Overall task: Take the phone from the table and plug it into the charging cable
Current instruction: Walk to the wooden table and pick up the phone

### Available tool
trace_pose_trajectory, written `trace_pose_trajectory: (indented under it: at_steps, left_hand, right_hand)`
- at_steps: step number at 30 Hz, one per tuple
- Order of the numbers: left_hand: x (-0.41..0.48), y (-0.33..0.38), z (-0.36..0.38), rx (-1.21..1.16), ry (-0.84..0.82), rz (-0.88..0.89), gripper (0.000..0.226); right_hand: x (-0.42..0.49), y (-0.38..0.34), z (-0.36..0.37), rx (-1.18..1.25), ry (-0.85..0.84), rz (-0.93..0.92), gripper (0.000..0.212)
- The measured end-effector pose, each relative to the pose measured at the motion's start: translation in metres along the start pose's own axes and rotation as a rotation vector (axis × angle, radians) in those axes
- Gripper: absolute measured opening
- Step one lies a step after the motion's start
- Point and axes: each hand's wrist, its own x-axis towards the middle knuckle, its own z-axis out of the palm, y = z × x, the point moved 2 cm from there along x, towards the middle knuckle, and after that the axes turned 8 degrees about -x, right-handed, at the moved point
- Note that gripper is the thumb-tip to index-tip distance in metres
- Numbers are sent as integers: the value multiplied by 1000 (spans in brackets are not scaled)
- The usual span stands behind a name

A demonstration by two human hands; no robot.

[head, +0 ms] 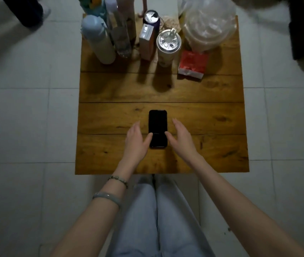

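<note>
Dark-screened phone (157,127) flat on wooden table (110,115), spread empty hands flanking it, thumbs touching, no legible writing

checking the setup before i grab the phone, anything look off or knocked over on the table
Nothing is knocked over or spilled. The phone lies flat and square on the wooden table, between the left hand and right hand. The bottles and cans at the far edge stand upright. One oddity: no charging cable is clearly in view.

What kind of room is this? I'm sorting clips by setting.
Probably a home living space: a low wooden table on a pale tiled floor, crowded at its far end with bottles, drink cans and a snack packet.
</note>
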Motion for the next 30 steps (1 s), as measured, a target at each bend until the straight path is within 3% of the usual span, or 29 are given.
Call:
trace_pose_trajectory:
  at_steps: [7, 12, 15, 21, 30]
  left_hand:
    - [33, -34, 59, -85, 12, -20, 60]
    - [37, -42, 83, -233, -18, -20, 60]
    - [35, -43, 91, -299, -1, -28, 60]
    - [36, -37, 89, -749, 51, -158, 56]
    - [11, 0, 45, -895, 145, -187, 47]
  right_hand:
    - [31, 38, 51, 140, -21, 116, 56]
    - [32, 44, 66, 213, -36, 82, 51]
    - [34, 42, 67, 374, -81, 151, 50]
    - [34, 37, 52, 701, -90, 309, 52]
    - [14, 11, 7, 737, -45, 321, 54]
